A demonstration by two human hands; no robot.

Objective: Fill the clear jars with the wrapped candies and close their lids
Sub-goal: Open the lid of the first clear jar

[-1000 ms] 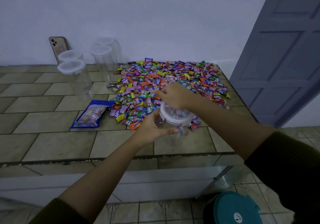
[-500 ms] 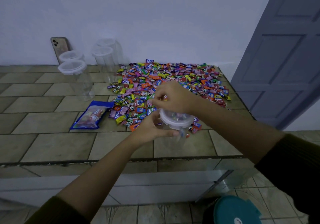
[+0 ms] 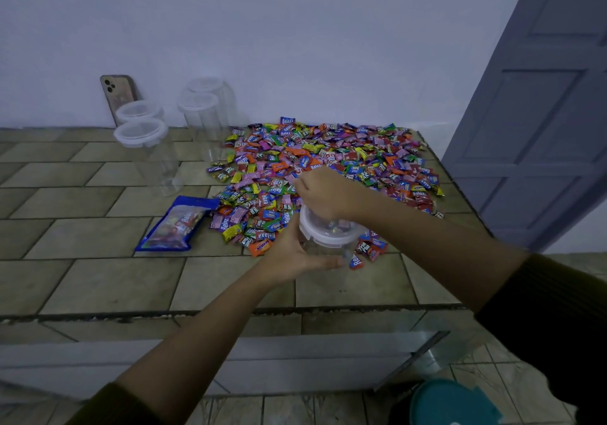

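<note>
The clear jar (image 3: 316, 233) stands upright on the tiled counter (image 3: 98, 280), at the near edge of the wrapped candies (image 3: 345, 158). It has a white rim, and a few candies show inside it. The left hand (image 3: 292, 257) grasps its side, with the thumb laid across the front. The right hand (image 3: 325, 191) hangs over the far side of the rim with the fingers bent down; I cannot tell whether it holds anything. Farther back, four lidded jars (image 3: 144, 135) stand near the wall.
</note>
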